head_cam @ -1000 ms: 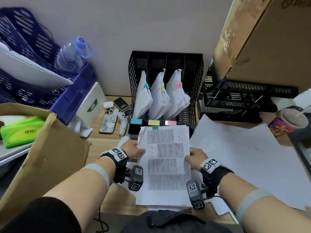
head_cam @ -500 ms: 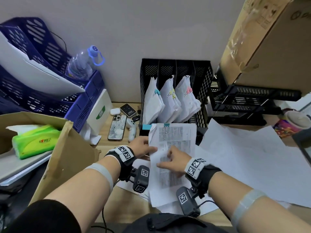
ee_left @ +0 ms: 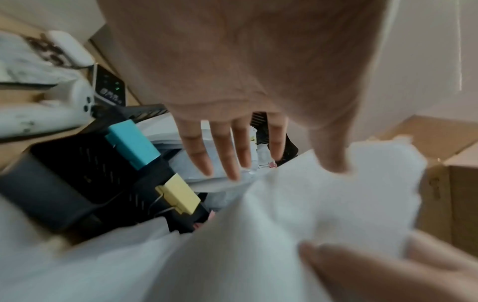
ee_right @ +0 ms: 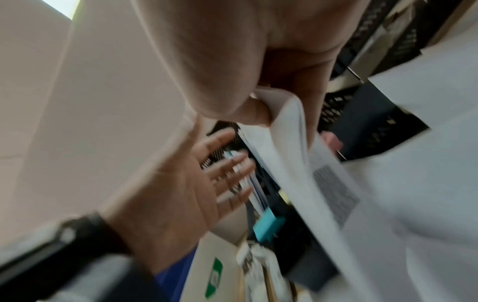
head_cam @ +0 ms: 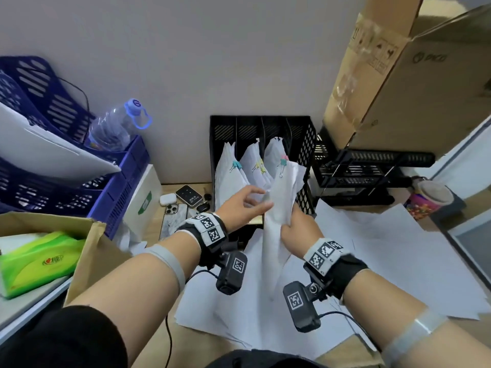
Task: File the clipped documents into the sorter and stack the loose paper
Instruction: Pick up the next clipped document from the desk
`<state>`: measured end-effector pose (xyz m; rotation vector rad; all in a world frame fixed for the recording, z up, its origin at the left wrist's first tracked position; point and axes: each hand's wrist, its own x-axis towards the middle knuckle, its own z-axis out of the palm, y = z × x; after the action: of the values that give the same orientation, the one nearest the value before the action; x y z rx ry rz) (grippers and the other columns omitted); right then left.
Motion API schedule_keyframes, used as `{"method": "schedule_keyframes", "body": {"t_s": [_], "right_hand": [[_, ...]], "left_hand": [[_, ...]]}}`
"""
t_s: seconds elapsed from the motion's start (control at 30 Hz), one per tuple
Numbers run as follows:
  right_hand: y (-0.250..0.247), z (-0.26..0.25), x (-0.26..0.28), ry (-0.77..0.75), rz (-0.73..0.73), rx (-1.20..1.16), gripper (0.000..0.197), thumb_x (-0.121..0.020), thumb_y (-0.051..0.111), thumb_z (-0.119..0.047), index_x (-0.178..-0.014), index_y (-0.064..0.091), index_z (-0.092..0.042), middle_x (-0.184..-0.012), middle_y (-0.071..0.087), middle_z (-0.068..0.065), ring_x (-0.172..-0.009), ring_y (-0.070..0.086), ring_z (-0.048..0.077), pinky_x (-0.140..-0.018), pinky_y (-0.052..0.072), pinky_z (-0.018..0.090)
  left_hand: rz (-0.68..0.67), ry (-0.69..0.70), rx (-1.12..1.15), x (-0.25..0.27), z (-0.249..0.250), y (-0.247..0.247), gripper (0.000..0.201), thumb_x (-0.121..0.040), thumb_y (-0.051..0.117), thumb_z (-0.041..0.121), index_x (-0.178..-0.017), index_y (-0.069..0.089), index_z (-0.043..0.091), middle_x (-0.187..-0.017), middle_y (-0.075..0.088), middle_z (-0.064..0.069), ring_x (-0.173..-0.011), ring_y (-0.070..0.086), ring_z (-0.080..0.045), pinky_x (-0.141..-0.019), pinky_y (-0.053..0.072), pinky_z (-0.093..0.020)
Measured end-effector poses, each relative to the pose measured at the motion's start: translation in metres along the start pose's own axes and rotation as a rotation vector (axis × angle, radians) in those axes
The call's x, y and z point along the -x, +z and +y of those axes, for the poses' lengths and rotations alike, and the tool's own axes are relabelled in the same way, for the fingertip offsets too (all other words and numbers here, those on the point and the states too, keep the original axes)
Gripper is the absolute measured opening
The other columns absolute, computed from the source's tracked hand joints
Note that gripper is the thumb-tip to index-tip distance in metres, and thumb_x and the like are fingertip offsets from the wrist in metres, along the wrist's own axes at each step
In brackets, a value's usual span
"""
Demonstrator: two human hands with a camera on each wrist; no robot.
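A black mesh sorter (head_cam: 261,126) stands against the wall with three white bundles in its slots, clipped blue (head_cam: 235,164), yellow (head_cam: 259,166) and pink (head_cam: 283,160). My right hand (head_cam: 293,225) grips a clipped printed document (head_cam: 279,205) and holds it upright, bent, just in front of the sorter. In the right wrist view thumb and fingers pinch its folded edge (ee_right: 274,102). My left hand (head_cam: 248,205) is open, fingers spread (ee_left: 225,151) beside the filed bundles; I cannot tell whether it touches them. Loose white sheets (head_cam: 385,251) cover the desk on the right and beneath my wrists.
A big cardboard box (head_cam: 398,75) overhangs black stacked trays (head_cam: 372,168) at right, with a paper cup (head_cam: 430,200) beside them. Blue baskets (head_cam: 53,168), a water bottle (head_cam: 117,126), phones (head_cam: 174,219) and a box holding a green tissue pack (head_cam: 39,258) crowd the left.
Both hands held the document flat over the desk before. Now the right hand has raised it upright toward the sorter, and the left hand has let go and spread open by the filed bundles.
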<state>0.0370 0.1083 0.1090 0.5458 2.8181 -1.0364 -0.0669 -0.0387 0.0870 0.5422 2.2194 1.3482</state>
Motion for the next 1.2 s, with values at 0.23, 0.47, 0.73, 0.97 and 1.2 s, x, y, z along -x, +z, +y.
{"method": "schedule_keyframes", "body": {"t_s": [0.23,0.47,0.73,0.97,1.2], "right_hand": [[-0.053,-0.03,-0.013,-0.096,0.138,-0.107,0.034,-0.091,0.047,-0.016,-0.124,0.054,-0.014,-0.111,0.067,0.006,-0.099,0.062,0.028,-0.089,0.052,0.038],[-0.057,-0.058,-0.041,-0.179,0.003,-0.299,0.047,-0.086,0.055,-0.021,-0.132,0.057,-0.017,-0.123,0.067,-0.002,-0.112,0.063,0.019,-0.1,0.05,0.038],[0.002,-0.09,-0.092,-0.115,0.088,-0.197,0.042,-0.093,0.046,-0.013,-0.135,0.05,-0.016,-0.127,0.064,0.011,-0.114,0.06,0.033,-0.099,0.049,0.039],[0.032,-0.102,-0.129,-0.095,0.104,-0.119,0.036,-0.089,0.049,-0.02,-0.057,0.034,-0.015,-0.051,0.042,0.002,-0.049,0.042,0.019,-0.053,0.033,0.029],[0.045,-0.105,-0.135,-0.183,0.195,-0.261,0.033,-0.088,0.044,-0.033,-0.06,0.05,-0.016,-0.066,0.066,0.013,-0.062,0.072,0.031,-0.059,0.059,0.047]], "left_hand": [[0.052,-0.178,-0.803,-0.044,-0.004,-0.022,0.067,-0.089,0.054,0.023,-0.15,0.03,0.038,-0.152,0.023,-0.012,-0.129,0.046,-0.04,-0.1,0.05,-0.045],[0.248,-0.188,-0.735,-0.041,-0.022,-0.053,0.04,-0.092,0.051,0.037,-0.125,0.037,0.018,-0.102,0.063,-0.01,-0.081,0.065,-0.031,-0.073,0.059,-0.042],[0.357,-0.102,-0.732,-0.028,-0.024,-0.079,0.011,-0.097,0.044,0.021,-0.106,0.045,0.015,-0.086,0.061,-0.011,-0.068,0.053,-0.031,-0.061,0.043,-0.036],[0.303,-0.092,-0.664,-0.021,-0.025,-0.087,0.015,-0.091,0.048,0.02,-0.106,0.046,0.017,-0.085,0.061,-0.011,-0.076,0.056,-0.036,-0.066,0.043,-0.036],[0.322,-0.083,-0.607,-0.025,-0.029,-0.086,0.015,-0.092,0.049,0.02,-0.108,0.048,0.019,-0.085,0.066,-0.01,-0.074,0.059,-0.033,-0.065,0.044,-0.034]]}}
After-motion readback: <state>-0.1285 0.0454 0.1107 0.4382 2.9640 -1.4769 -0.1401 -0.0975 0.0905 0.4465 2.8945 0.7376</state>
